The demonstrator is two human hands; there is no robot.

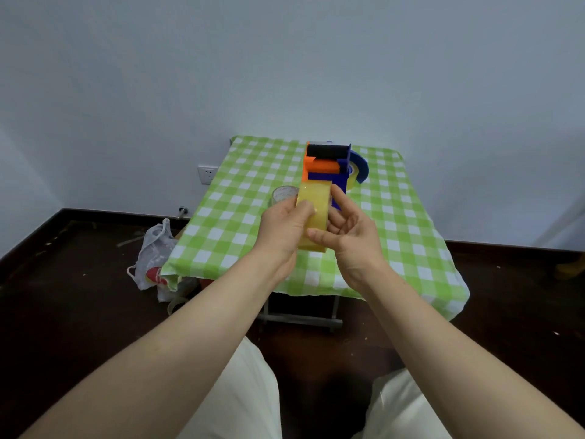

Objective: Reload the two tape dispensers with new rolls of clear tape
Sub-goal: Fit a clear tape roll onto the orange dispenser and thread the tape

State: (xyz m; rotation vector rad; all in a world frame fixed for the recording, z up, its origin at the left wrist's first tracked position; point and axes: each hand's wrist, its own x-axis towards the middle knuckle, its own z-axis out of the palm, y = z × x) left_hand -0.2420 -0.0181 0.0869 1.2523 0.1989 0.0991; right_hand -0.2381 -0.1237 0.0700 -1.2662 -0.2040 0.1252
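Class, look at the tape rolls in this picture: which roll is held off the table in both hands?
The yellowish tape roll, gripped between the left hand and right hand. The clearer roll sits untouched on the checked tablecloth.

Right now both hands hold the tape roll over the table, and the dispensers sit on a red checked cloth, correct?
Not quite. In the head view the cloth is green and white checked, not red. The rest holds: left hand and right hand hold the tape roll, dispensers behind it.
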